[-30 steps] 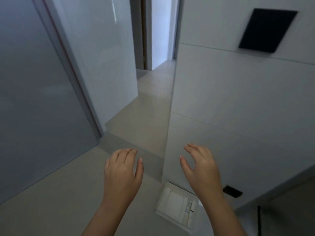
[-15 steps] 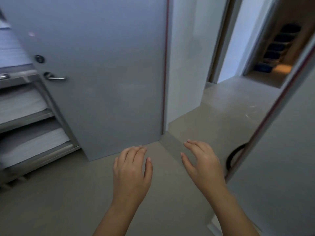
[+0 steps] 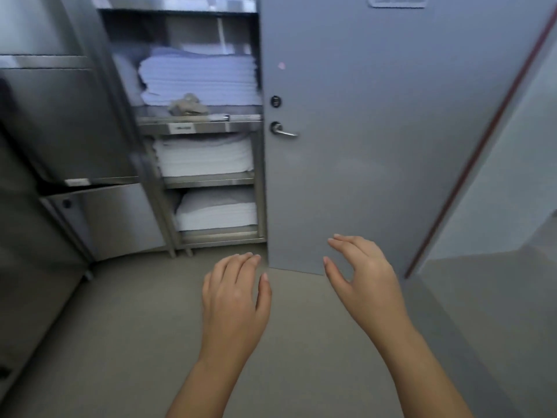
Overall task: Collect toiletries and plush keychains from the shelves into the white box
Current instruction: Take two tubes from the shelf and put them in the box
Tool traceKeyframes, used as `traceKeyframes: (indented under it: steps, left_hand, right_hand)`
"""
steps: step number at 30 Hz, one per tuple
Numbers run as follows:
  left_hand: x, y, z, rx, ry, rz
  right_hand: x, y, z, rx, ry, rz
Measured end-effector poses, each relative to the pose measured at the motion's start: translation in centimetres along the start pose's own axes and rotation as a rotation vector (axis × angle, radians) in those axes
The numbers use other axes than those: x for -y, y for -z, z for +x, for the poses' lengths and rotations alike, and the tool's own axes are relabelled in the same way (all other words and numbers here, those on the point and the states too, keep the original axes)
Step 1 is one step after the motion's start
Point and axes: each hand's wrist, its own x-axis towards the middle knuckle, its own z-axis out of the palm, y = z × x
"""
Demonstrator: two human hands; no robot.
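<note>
My left hand (image 3: 233, 294) and my right hand (image 3: 366, 279) hover palm-down over the floor, fingers loosely apart, holding nothing. A metal shelf rack (image 3: 199, 126) stands ahead at the left. On its upper shelf lies a small grey-brown fuzzy thing (image 3: 187, 105), blurred, in front of folded pale-blue towels (image 3: 199, 76). Stacks of white linen (image 3: 205, 158) fill the lower shelves. No white box is in view.
A grey door (image 3: 391, 131) with a lever handle (image 3: 281, 131) stands open straight ahead, its edge next to the rack. Steel cabinets (image 3: 99, 218) line the left side. A white wall (image 3: 512, 191) lies at the right. Beige floor (image 3: 135, 327) spreads below.
My view has swung left from the corridor to the door and then the shelf rack. The white box seen earlier on the floor has left the view. Both hands stay empty in front.
</note>
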Motion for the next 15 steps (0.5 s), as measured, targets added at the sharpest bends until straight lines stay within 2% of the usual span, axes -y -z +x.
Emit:
traceKeyframes:
  steps: [15]
  left_hand:
    - [3.2, 4.7, 1.5, -0.295, 0.496, 0.43]
  right_hand:
    - [7.1, -9.2, 10.0, 0.339, 0.517, 0.402]
